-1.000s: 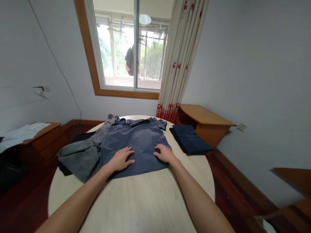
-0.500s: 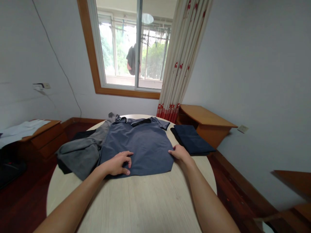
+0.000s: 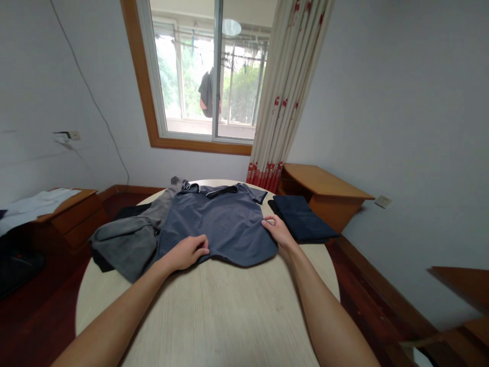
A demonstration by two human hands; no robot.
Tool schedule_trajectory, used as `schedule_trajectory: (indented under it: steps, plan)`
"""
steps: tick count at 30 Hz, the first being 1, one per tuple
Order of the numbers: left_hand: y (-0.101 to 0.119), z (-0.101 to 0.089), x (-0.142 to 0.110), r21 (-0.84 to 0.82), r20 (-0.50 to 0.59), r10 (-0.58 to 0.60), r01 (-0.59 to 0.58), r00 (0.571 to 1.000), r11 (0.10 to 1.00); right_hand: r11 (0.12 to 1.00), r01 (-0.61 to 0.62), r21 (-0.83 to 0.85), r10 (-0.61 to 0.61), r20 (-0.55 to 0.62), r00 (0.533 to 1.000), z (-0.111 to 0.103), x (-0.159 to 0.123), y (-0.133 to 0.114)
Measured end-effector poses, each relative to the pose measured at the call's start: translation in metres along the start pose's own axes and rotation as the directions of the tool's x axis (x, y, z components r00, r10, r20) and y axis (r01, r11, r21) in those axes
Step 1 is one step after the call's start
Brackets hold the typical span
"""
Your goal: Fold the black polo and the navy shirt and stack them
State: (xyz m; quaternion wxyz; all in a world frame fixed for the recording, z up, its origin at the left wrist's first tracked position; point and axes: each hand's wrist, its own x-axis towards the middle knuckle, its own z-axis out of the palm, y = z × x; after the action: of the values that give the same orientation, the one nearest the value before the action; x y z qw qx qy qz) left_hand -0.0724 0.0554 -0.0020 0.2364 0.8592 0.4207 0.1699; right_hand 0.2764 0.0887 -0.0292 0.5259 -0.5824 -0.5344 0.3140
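A dark blue-grey short-sleeved shirt (image 3: 221, 219) lies spread on the round table, its dark, white-edged collar toward the window. My left hand (image 3: 190, 252) is closed on the shirt near the middle of its lower hem, fingertips pinching the cloth. At the shirt's right side, my right hand (image 3: 278, 229) pinches the edge between thumb and fingers. Between the two hands the hem curves and is slightly rumpled. Grey garments (image 3: 126, 239) are heaped left of the shirt, partly against it. Folded navy cloth (image 3: 301, 219) rests on the table beyond my right hand.
The pale round table (image 3: 225, 316) reaches toward me. A wooden desk (image 3: 324, 183) stands behind it on the right, beside the curtain (image 3: 284, 102). On the left, white papers or cloth (image 3: 34, 206) cover a low wooden cabinet (image 3: 84, 219).
My left hand has closed from spread fingers into a pinch on the hem. My right hand has shifted slightly up along the side edge. The hem has drawn up and become wavy.
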Motion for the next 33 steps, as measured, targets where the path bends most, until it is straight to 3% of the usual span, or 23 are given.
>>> schedule_trajectory:
  steps: [3,5,11,18,23,27,33]
  plan:
    - [-0.004,0.004,0.002,-0.019,-0.035,-0.017,0.017,0.999,1.0,0.997,-0.068,0.029,0.063,0.147,0.987,-0.003,-0.001,-0.003]
    - [-0.008,0.008,0.003,-0.039,-0.043,-0.026,0.025,0.999,0.999,0.998,-0.059,-0.026,0.062,0.163,0.985,-0.005,-0.003,-0.004]
    - [-0.012,0.019,-0.008,-0.112,-0.144,-0.065,0.049,0.987,0.992,0.913,0.024,-0.407,-0.061,-0.077,0.995,-0.013,-0.027,-0.001]
    - [0.006,0.034,-0.053,-0.139,-0.21,-0.09,0.062,0.974,0.988,0.802,0.0,-0.597,-0.103,-0.138,0.985,-0.028,-0.078,0.006]
    - [0.014,0.036,-0.087,0.085,-0.321,-0.094,0.127,0.942,0.988,0.76,-0.032,-0.649,-0.109,-0.176,0.978,-0.033,-0.096,0.009]
    - [0.002,0.031,-0.108,0.199,-0.396,-0.148,0.243,0.906,0.949,0.761,-0.051,-0.647,-0.114,-0.211,0.971,-0.037,-0.099,0.014]
    - [-0.014,0.027,-0.12,0.265,-0.464,-0.17,0.319,0.869,0.91,0.837,0.063,-0.544,-0.2,-0.197,0.96,-0.043,-0.105,0.028]
